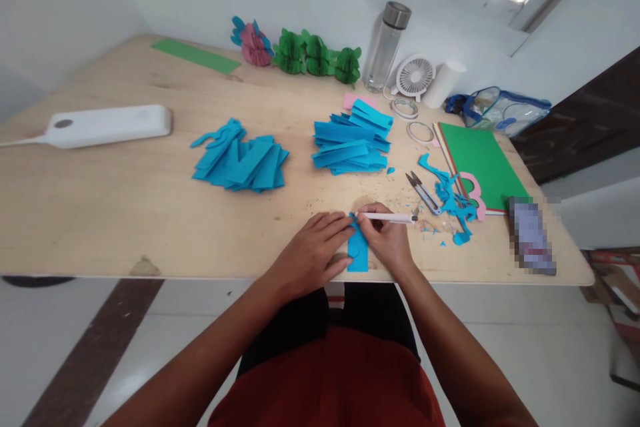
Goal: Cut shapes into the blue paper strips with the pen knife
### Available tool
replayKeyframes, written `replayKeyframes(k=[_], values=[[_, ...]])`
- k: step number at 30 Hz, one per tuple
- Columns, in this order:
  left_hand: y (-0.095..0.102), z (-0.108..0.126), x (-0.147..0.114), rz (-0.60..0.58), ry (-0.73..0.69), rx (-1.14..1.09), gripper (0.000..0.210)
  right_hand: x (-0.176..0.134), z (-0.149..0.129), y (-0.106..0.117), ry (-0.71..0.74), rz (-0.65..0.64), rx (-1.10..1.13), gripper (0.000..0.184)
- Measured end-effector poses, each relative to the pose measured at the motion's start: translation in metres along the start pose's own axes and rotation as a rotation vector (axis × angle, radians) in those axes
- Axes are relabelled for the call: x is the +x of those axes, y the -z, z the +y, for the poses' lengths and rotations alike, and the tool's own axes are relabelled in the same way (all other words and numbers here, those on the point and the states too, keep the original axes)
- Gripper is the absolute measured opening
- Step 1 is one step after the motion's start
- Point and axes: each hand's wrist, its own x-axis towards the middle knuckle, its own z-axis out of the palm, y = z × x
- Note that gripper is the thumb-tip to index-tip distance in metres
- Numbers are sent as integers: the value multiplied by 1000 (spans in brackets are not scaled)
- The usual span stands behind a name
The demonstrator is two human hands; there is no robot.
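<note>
The blue paper strip (358,263) lay just inside the table's (100,213) front edge, bearing a curved line. Sound marking called, in this inspector's judgement, for firm pressure beside the tip and light, steady strokes. The left hand (324,244) lay flat, fingers extended, touching the strip's left side. The right hand (386,235) was closed around the white pen (393,218), tip at the strip's far end.

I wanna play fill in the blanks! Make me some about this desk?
1. The right hand holds a white ____.
2. The left hand touches a paper strip coloured ____.
3. Between the bottle and the white roll stands a small ____.

Missing words: pen; blue; fan.
</note>
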Motion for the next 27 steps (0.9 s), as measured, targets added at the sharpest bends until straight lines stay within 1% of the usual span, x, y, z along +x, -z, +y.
replayKeyframes(k=[15,27], values=[[-1,0,-1,24,-7,25,44,-8,2,3,44,18,-49,13],[1,1,0,-4,-9,34,41,-18,3,8,54,17,-61,14]])
